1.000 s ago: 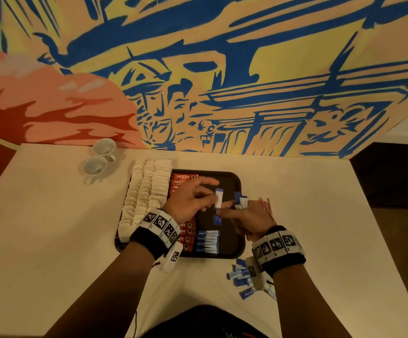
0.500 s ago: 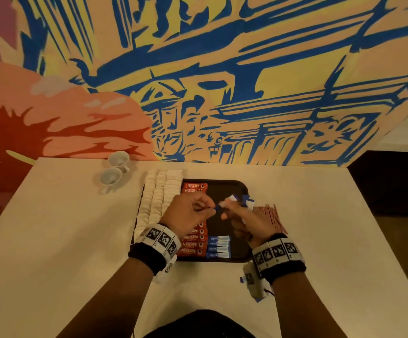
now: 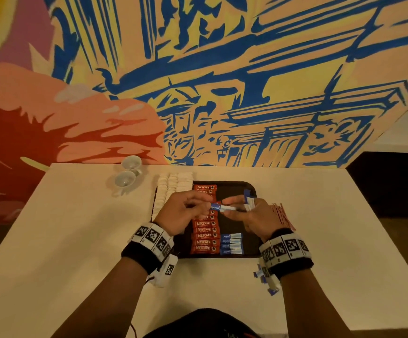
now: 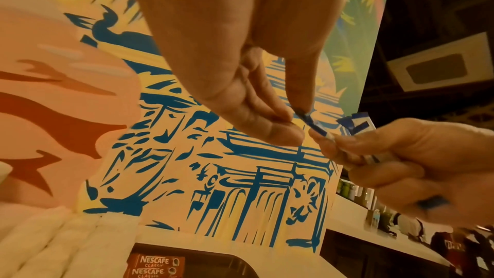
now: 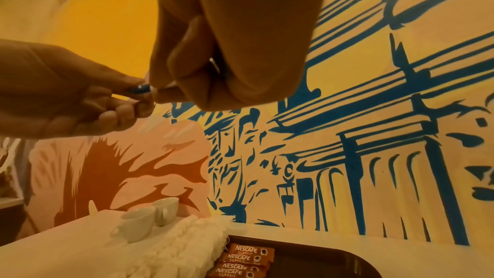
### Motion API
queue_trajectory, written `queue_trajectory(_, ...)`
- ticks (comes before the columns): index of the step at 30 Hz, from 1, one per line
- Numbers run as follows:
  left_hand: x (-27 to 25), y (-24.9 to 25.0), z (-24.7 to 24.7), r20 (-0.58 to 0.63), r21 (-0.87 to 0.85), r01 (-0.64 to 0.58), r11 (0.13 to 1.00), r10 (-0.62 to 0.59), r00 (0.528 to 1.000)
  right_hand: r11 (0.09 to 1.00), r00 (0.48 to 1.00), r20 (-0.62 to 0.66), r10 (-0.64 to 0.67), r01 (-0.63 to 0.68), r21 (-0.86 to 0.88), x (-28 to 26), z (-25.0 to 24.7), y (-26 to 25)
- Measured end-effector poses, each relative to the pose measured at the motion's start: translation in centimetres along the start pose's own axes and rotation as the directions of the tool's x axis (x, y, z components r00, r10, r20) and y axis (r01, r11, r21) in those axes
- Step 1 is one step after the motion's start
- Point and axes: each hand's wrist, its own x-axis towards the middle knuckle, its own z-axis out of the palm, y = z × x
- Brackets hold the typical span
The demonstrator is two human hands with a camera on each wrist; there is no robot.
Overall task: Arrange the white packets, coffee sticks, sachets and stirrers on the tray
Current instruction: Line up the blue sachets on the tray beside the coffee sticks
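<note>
Head view is showing the left hand [image 3: 183, 212] and right hand [image 3: 251, 215] both pinching one blue sachet [image 3: 222, 208] above the tray [image 3: 234, 189], the right grip also clutching spare sachets [image 3: 248, 202], which risk slipping out during the handover.

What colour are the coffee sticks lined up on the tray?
Red coffee sticks with white lettering, clearest in the head view.

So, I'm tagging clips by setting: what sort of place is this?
Probably a café or hotel refreshment corner: a painted mural wall, two small white cups, and a serving tray holding Nescafe sticks.
</note>
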Motion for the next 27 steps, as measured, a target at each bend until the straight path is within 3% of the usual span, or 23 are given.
queue_trajectory(6, -0.9, -0.5, -1.2, -0.010, 0.006, -0.007, 1.000, 0.007, 1.000, 0.995, 0.991, -0.097, 0.097, -0.095, 0.021, -0.2, 0.8, 1.5)
queue_trajectory(9, -1.0, -1.2, -0.9, 0.019, 0.177, -0.065, 0.982, 0.063, 0.998, 0.990, 0.982, -0.120, 0.143, -0.143, 0.010, 0.0, 0.7, 2.6)
queue_trajectory(12, -0.6, -1.4, -0.1, 0.100, 0.422, -0.163, 0.892, 0.133, 0.986, 0.989, 0.982, -0.132, 0.135, -0.142, -0.048, 0.3, -0.1, 3.3)
queue_trajectory(16, 0.9, -0.4, 1.1, 0.212, 0.642, -0.299, 0.706, 0.212, 0.954, 0.990, 0.984, -0.134, 0.115, -0.124, -0.062, 0.6, -1.6, 3.5)
queue_trajectory(20, 2.6, 0.0, 2.7, 0.233, 0.722, -0.282, 0.632, 0.162, 0.959, 0.988, 0.981, -0.135, 0.143, -0.149, -0.038, 1.3, -3.6, 4.3)
queue_trajectory(24, 4.6, -0.9, 4.0, 0.169, 0.734, -0.200, 0.649, 0.111, 0.979, 0.962, 0.937, -0.218, 0.271, -0.261, 0.075, 2.6, -6.0, 5.0)
queue_trajectory(27, 6.1, -2.5, 5.0, 0.095, 0.728, -0.093, 0.679, 0.035, 0.995, 0.927, 0.929, -0.150, 0.340, -0.304, 0.218, 3.7, -7.8, 6.1)
